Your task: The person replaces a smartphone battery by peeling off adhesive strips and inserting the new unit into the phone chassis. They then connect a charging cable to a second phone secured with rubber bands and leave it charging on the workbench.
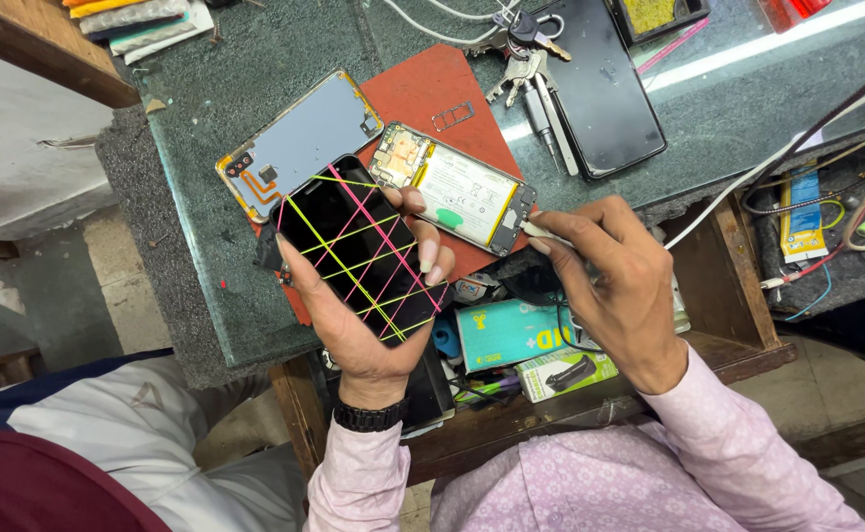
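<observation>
Head view: the left hand [363, 315] cradles a phone [361, 249] bound with pink and yellow bands [373, 258], fingers curled round its edges so the dark screen faces up, over the bench edge. The right hand [615, 286] pinches a thin white tool [541, 232] beside the opened phone [457, 192] on the red mat [432, 89], likely for close work there.

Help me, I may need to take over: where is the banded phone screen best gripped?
By its two long edges, coming from underneath, as the left hand does: the screen is a thin flat slab, face up and tilted, with pink and yellow bands crossing the glass, so fingers belong on the edges.
</observation>
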